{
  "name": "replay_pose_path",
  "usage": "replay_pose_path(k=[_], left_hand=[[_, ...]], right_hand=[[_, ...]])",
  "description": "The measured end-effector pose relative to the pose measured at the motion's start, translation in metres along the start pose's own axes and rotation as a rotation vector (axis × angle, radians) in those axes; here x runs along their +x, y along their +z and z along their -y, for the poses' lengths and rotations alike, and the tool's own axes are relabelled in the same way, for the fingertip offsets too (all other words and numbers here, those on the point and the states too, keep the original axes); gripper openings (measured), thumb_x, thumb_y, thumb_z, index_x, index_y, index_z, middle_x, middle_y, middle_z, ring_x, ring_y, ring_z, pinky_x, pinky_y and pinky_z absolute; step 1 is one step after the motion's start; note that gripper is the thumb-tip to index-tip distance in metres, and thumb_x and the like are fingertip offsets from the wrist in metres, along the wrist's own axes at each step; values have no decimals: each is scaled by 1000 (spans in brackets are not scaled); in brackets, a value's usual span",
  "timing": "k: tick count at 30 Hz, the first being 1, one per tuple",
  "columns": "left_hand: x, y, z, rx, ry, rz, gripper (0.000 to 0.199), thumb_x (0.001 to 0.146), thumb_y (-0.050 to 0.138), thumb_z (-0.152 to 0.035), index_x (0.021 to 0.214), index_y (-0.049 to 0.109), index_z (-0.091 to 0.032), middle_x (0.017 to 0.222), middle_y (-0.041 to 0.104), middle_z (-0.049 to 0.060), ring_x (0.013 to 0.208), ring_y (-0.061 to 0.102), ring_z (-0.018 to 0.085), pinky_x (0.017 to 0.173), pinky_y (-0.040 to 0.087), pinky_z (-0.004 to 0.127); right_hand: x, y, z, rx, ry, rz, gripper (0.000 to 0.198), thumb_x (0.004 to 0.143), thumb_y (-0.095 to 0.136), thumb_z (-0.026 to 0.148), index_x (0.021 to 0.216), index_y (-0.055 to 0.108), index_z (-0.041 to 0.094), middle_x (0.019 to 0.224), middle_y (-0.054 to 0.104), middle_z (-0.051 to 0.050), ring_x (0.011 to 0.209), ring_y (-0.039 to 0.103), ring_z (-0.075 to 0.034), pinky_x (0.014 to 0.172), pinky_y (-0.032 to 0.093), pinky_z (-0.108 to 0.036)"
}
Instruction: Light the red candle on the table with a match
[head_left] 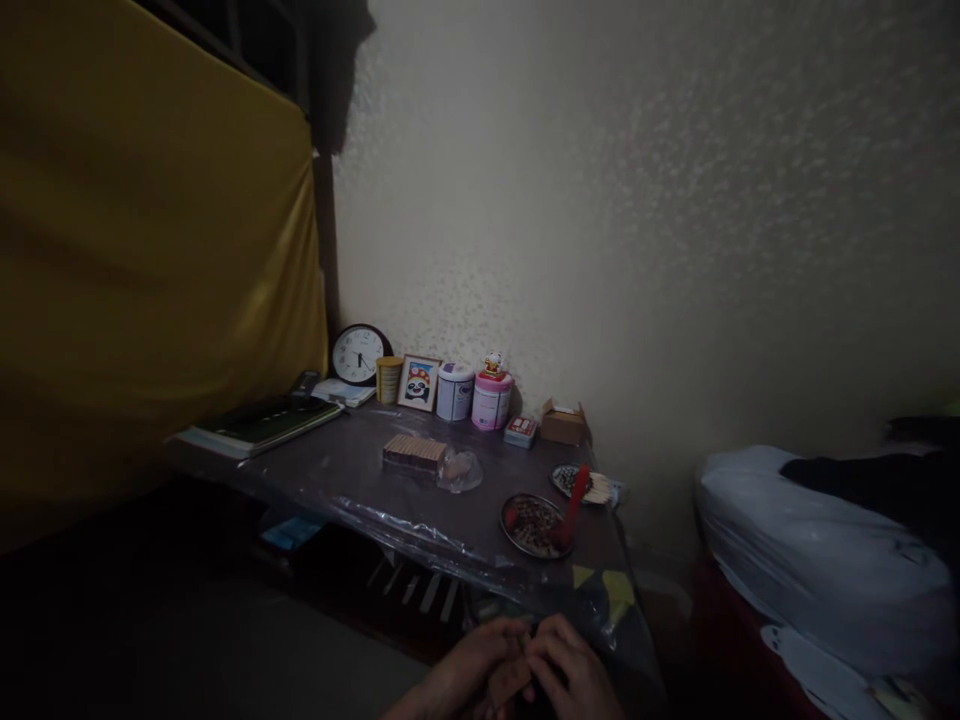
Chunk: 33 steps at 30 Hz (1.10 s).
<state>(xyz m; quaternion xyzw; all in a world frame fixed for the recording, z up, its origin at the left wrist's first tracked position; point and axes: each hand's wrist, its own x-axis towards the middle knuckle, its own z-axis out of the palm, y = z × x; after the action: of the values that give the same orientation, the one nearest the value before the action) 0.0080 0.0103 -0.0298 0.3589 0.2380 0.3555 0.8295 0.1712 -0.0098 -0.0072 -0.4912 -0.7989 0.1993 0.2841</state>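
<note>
My left hand (480,655) and my right hand (570,665) meet low in the head view, in front of the table's near edge. Between them is a small brown packet (510,682) with faint markings; the fingers of both hands close on it and cover part of it. Beyond, on the table, a round metal plate (512,540) holds small pale and dark pieces and a red spoon (576,500). A smaller plate (556,486) with dark grains stands behind it. Left of these lie a neat stack of thin brown pieces (415,453) and a crumpled clear plastic bag (461,472).
The dark table (352,470) has a plastic cover. At its back stand a clock (358,354), a panda picture (418,384), two tubs (454,392), a small tin (520,431) and a cardboard box (564,424). A yellow curtain (165,240) hangs left; a white bundle (817,530) lies right.
</note>
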Motion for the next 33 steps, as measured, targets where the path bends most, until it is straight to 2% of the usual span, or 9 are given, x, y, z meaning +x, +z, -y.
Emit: replay_pose_path(k=[2,7,11,15,21,25,29,33], left_hand=[[0,0,0,-15,-2,9,36,68,65,-33,97,55,-14,68,65,3,51,60,11,33,36,14],[1,-4,0,-23,-19,33,34,71,60,-28,100,56,-13,70,65,3,48,59,11,33,36,15],[2,-7,2,-19,-7,41,33,70,61,-29,98,56,-14,73,66,3,54,62,11,35,35,15],[3,-8,2,40,-46,46,35,73,55,-31,103,55,-12,65,66,4,42,54,8,36,33,15],[-9,6,-10,121,-85,-13,42,70,57,-40,103,52,-15,61,65,2,33,45,6,33,28,17],[-19,15,-19,160,-76,-54,47,67,59,-39,105,51,-14,65,65,2,35,45,6,37,30,19],[-20,14,-21,195,-95,-94,49,68,57,-37,110,47,-14,65,66,2,36,45,7,39,28,19],[-18,11,-20,191,-96,-85,48,68,55,-32,112,47,-14,68,67,3,39,46,7,40,28,19]], right_hand=[[0,0,0,-7,-22,4,20,86,45,18,73,59,21,85,57,-2,82,60,-14,76,46,-22],[0,-2,4,-16,-60,12,20,88,44,18,74,58,22,85,56,-1,83,59,-13,77,45,-20],[0,-2,3,-48,-64,14,18,88,44,17,76,58,21,87,56,-1,84,59,-13,78,45,-20],[0,0,-1,-59,-55,12,17,88,45,17,79,60,21,88,57,-2,85,59,-13,78,45,-21],[-3,-3,8,47,-40,-10,24,92,40,21,79,60,23,87,56,0,84,58,-12,78,45,-20],[-4,-6,16,75,-4,-32,23,92,41,21,77,58,22,85,56,0,81,58,-12,76,44,-21],[-4,-10,20,59,-5,-30,24,93,40,23,75,56,21,82,55,0,78,57,-13,74,43,-23],[-5,-12,25,86,-14,-37,20,92,42,21,80,58,22,87,56,0,83,57,-13,77,43,-23]])
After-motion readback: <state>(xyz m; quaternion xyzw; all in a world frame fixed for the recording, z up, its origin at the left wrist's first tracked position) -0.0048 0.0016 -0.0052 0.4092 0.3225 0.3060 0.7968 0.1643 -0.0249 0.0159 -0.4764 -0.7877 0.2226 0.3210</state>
